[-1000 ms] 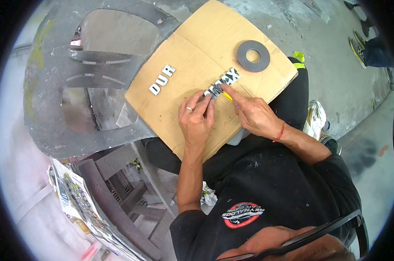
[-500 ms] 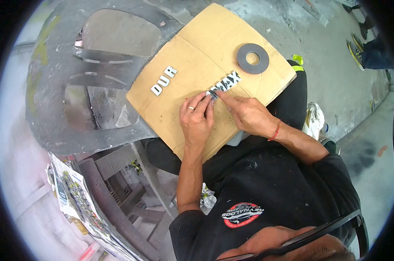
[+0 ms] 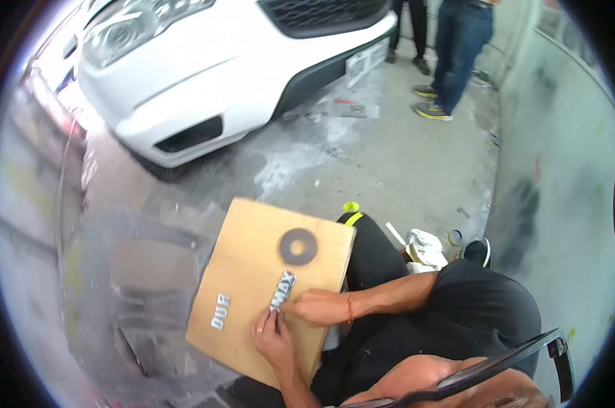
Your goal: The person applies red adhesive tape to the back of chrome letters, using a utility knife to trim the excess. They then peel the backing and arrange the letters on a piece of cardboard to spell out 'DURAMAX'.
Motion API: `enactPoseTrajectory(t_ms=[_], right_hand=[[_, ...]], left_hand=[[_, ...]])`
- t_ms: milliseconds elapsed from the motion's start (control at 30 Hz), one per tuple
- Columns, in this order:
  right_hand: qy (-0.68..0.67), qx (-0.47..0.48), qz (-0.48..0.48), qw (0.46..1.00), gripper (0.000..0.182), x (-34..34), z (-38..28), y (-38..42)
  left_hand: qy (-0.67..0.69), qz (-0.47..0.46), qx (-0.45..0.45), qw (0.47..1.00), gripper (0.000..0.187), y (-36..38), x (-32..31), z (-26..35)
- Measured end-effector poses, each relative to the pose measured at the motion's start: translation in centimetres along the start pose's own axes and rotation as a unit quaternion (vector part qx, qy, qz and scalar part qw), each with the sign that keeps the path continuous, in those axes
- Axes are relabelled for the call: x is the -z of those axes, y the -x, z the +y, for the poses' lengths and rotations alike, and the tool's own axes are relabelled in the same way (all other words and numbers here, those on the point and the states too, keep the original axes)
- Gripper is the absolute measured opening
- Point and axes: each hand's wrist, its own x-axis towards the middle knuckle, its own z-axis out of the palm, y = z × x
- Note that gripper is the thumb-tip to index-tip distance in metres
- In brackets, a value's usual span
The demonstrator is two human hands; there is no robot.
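Observation:
My left hand (image 3: 274,338), with a ring on one finger, rests on a cardboard sheet (image 3: 243,234) across my lap. Its fingertips close on the lower end of the silver letter emblem (image 3: 283,291) reading "MAX". From the right, my right hand (image 3: 315,308), red band at the wrist, meets the same end with its fingers curled and fingertips pressed in. Whatever is between those fingertips is too small to make out. Separate silver letters "DUR" (image 3: 220,312) lie left of my hands. A dark roll of tape (image 3: 299,247) lies flat above the emblem.
A grey molded panel (image 3: 151,238) lies left of the cardboard. Ahead stands a white car's front bumper (image 3: 205,88). Two people's legs (image 3: 462,54) are at the upper right. Crumpled white material (image 3: 426,248) sits on the floor beyond my knee.
The view has tilted up, bringing the car and the people's legs into sight, while the cardboard now appears lower. Both hands stay at the lower end of "MAX".

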Motion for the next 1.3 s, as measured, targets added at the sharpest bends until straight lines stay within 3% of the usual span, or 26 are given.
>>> enactPoseTrajectory(t_ms=[133, 267, 567, 767, 833, 1033, 1067, 1133, 1300], right_hand=[[0.023, 0.001, 0.001, 1.000, 0.057, -0.1, 0.2, 0.6], [0.030, -0.036, -0.017, 0.999, 0.059, -0.4, -0.2, 1.1], [0.078, -0.008, 0.013, 0.997, 0.067, -0.8, 0.1, 1.7], [0.072, -0.011, 0.041, 0.996, 0.064, -1.0, -0.4, 1.7], [0.043, -0.003, 0.065, 0.997, 0.049, -1.2, -0.2, 1.5], [0.047, 0.016, 0.079, 0.996, 0.035, -1.6, 0.0, 0.8], [0.049, 0.020, 0.084, 0.995, 0.035, -1.7, 0.2, 0.7], [0.066, 0.039, 0.051, 0.996, 0.054, -2.1, 0.7, 0.4], [0.042, 0.054, 0.060, 0.996, 0.039, -2.9, 1.3, 0.3]], left_hand=[[-0.010, -0.010, -0.010, 1.000, 0.015, -0.1, 0.3, 0.3], [-0.007, -0.021, -0.013, 1.000, 0.016, 0.0, 0.4, 0.6], [-0.007, -0.020, -0.009, 1.000, 0.018, 0.0, 0.2, 0.3], [-0.047, -0.024, -0.019, 0.998, 0.019, 0.3, 0.3, 0.8], [-0.065, -0.006, -0.017, 0.998, 0.020, 0.2, 0.3, 1.2], [-0.044, -0.028, 0.005, 0.999, 0.019, 0.3, 0.4, 0.5], [-0.047, -0.025, -0.001, 0.999, 0.019, 0.2, 0.3, 0.5], [-0.050, -0.020, -0.024, 0.998, 0.018, 0.2, 0.4, 0.4], [-0.081, -0.023, -0.071, 0.994, 0.017, 0.2, -0.1, -0.9]])
